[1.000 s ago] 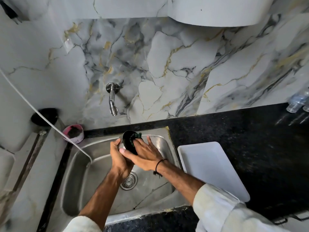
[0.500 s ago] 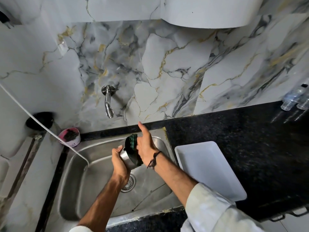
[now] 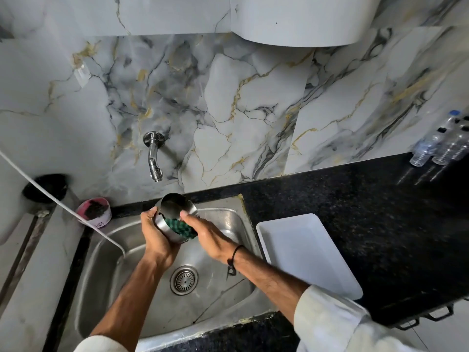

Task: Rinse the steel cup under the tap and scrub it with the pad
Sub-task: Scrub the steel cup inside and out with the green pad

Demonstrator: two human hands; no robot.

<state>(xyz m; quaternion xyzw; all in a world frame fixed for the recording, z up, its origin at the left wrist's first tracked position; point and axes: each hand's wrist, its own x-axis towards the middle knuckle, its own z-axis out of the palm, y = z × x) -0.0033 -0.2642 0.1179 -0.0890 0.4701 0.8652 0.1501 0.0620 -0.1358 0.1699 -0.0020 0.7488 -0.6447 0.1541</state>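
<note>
The steel cup (image 3: 175, 208) is held over the steel sink (image 3: 228, 217), its mouth tilted up and away toward the wall. My left hand (image 3: 157, 237) grips the cup from the left and beneath. A dark green scrub pad (image 3: 181, 227) is pressed flat against the cup's outer side by my right hand (image 3: 205, 235), thumb near the rim. The wall tap (image 3: 154, 158) hangs just above and slightly left of the cup. No water stream shows from it.
A white tray (image 3: 307, 252) lies on the black counter (image 3: 355, 199) right of the sink. A pink tub (image 3: 94, 212) stands at the sink's back left corner, a white hose (image 3: 63, 205) crosses above it. Plastic bottles (image 3: 441, 146) lie far right. The drain (image 3: 184, 279) sits below my wrists.
The pad has come out of the cup's mouth and now rubs the cup's outside wall. The cup has turned so its opening faces up toward the wall.
</note>
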